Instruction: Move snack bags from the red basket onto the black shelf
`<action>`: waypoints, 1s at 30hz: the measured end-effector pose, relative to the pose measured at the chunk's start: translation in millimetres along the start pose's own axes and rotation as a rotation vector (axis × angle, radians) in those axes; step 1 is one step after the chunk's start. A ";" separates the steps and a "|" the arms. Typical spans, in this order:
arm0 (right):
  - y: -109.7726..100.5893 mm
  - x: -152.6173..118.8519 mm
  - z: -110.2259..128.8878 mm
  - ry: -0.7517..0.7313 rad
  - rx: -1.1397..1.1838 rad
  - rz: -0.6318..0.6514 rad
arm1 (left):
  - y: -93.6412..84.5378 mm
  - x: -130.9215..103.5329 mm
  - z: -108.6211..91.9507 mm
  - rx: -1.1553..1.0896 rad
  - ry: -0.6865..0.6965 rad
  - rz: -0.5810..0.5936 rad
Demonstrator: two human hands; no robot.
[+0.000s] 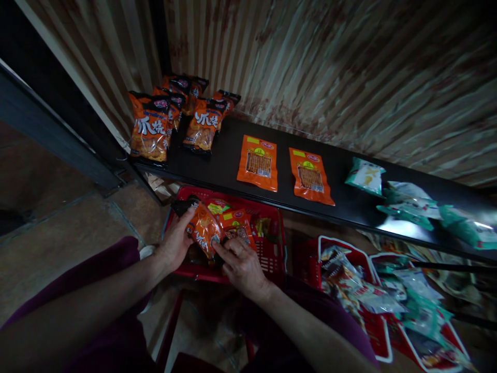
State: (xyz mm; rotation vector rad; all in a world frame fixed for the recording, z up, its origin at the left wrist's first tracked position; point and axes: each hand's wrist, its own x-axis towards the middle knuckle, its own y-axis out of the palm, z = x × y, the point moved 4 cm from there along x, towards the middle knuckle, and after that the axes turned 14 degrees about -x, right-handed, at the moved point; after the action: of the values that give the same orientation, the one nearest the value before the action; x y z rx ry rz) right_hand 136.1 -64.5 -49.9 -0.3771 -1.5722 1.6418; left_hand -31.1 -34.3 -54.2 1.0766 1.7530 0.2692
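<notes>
L hand (176, 242) & R hand (244, 263) holding orange snack bag (205, 228) (black-ended), above red basket (272, 243)

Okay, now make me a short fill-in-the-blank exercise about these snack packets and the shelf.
The left hand and right hand hold an orange-and-black packet over a basket coloured ____.
Midway along the shelf lie flat orange packets, in number ____.
Seen from here, the green-and-white packets on the shelf lie toward its ____ end.

Missing words: red; two; right.
</notes>
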 end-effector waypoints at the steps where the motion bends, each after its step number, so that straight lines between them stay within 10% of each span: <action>1: 1.2 -0.6 2.0 -0.010 -0.004 0.007 | 0.6 -0.1 0.1 -0.013 -0.005 -0.007; 30: -6.8 3.1 11.4 -0.060 0.173 -0.031 | 5.6 10.0 1.2 -0.035 -0.185 -0.170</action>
State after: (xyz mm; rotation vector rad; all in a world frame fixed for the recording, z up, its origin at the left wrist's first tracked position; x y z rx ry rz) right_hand 128.5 -70.9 -40.5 -0.2131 -1.4581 1.7645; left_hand -27.9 -23.8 -57.7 0.8916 1.6549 0.0908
